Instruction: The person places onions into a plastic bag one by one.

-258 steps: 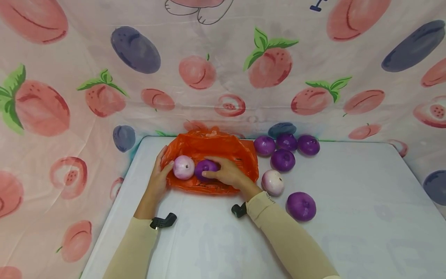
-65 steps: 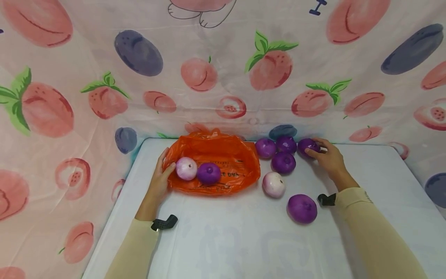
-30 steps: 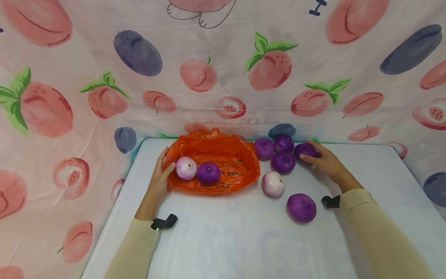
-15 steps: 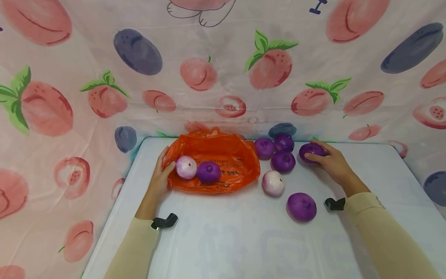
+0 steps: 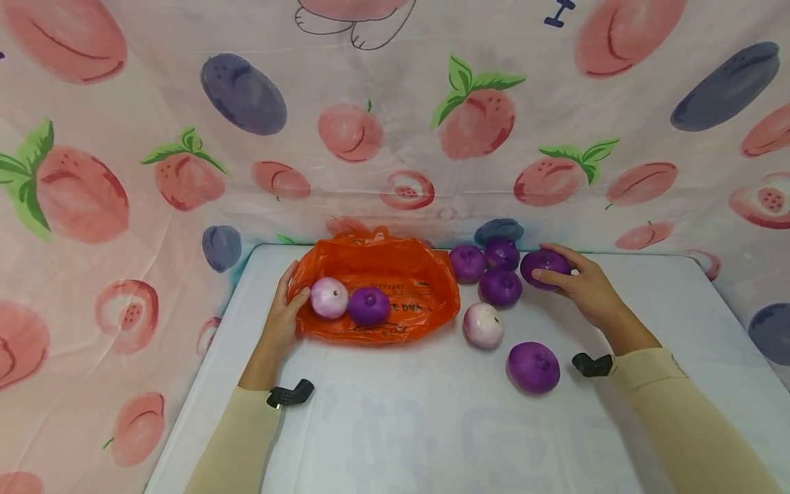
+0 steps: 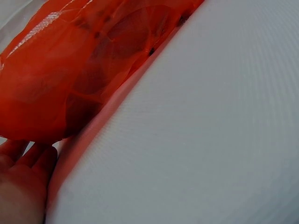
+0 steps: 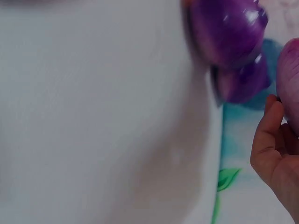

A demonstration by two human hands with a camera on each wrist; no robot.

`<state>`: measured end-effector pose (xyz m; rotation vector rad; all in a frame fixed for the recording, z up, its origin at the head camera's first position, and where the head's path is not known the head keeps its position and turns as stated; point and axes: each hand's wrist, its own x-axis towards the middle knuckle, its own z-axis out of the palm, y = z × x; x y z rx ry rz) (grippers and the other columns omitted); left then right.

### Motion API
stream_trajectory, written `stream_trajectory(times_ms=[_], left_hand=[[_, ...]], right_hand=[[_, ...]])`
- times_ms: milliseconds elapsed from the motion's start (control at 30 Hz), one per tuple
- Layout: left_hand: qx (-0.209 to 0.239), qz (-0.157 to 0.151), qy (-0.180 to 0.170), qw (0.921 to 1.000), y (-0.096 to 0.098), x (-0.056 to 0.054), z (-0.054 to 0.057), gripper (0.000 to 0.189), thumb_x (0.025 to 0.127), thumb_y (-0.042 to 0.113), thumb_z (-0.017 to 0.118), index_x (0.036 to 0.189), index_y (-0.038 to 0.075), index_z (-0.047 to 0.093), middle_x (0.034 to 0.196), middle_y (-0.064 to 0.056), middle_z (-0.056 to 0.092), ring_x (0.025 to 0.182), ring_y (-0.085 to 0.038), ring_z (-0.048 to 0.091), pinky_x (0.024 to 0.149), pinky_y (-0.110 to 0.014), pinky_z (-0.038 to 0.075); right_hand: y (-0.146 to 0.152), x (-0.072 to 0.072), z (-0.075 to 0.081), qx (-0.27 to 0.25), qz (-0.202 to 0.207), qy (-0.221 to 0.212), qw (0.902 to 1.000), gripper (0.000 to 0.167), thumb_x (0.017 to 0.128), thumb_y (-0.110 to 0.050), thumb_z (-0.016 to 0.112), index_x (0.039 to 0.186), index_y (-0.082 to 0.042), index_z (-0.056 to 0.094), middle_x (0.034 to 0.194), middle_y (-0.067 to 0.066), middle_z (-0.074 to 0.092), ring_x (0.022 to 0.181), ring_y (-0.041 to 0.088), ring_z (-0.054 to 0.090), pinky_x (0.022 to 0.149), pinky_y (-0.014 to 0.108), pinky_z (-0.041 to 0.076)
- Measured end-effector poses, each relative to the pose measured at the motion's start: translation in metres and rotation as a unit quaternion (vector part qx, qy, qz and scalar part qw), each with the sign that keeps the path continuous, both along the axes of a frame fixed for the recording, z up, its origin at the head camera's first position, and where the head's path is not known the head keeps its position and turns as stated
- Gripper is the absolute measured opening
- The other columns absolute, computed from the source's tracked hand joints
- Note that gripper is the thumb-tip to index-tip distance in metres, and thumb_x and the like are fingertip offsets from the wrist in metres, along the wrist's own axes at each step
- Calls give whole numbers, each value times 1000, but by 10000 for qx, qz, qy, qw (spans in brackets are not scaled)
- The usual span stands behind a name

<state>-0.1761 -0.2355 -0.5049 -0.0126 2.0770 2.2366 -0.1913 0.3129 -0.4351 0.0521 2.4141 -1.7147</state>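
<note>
My left hand grips the left rim of an orange plastic bag, its thumb over the edge; in the left wrist view its fingers lie against the bag's side. Inside the bag, whose mouth stands wide, sit a pale pink-white onion and a purple onion. At the back right my right hand holds another purple onion between thumb and fingers. The right wrist view shows this held onion raised above the tabletop, partly cut off by the frame.
Several purple onions cluster right of the bag along the back edge. Nearer me lie a whitish onion and a large purple onion. A fruit-print cloth hangs behind the white table.
My right hand has let go of the purple onion in the bag, moved right, and picked up another at the back, now lifted slightly. The left hand stays on the bag.
</note>
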Motion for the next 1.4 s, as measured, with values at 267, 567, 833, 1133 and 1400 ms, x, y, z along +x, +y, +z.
stream_trajectory(times_ms=[267, 567, 833, 1133, 1400], left_hand=[[-10, -1, 35, 10000, 0, 0, 0, 68, 107, 27, 53, 164, 35, 16, 170, 10, 20, 157, -20, 19, 125, -45, 30], [-24, -43, 55, 10000, 0, 0, 0, 68, 107, 27, 53, 164, 36, 17, 169, 10, 20, 157, -20, 20, 123, -41, 34], [-53, -24, 37, 10000, 0, 0, 0, 68, 107, 27, 53, 164, 35, 16, 169, 11, 20, 157, -20, 20, 124, -45, 32], [25, -14, 7, 10000, 1, 1, -1, 66, 107, 26, 52, 163, 38, 18, 169, 9, 20, 157, -20, 20, 123, -42, 34], [218, 12, 87, 9997, 2, 1, 1, 65, 108, 22, 51, 163, 35, 19, 169, 6, 22, 156, -20, 22, 125, -42, 30]], right_hand=[[-22, 10, 21, 257, 298, 302, 9988, 63, 97, -33, 71, 154, -29, 45, 155, 15, 38, 121, 13, 51, 87, 12, 54], [-46, 18, 37, 289, 583, 385, 9971, 64, 95, -32, 73, 153, -23, 47, 154, 10, 42, 119, 16, 56, 87, 17, 55], [-68, 22, 46, 140, 830, 325, 9959, 65, 95, -33, 73, 154, -21, 46, 157, 11, 42, 126, 26, 54, 91, 16, 54], [-92, 26, 54, -114, 1132, 176, 9933, 66, 96, -30, 73, 155, -26, 44, 158, 15, 39, 128, 40, 55, 92, 18, 55], [-111, 26, 56, 44, 1254, 236, 9918, 66, 94, -35, 74, 154, -31, 46, 147, 13, 52, 121, 32, 59, 97, 34, 58]])
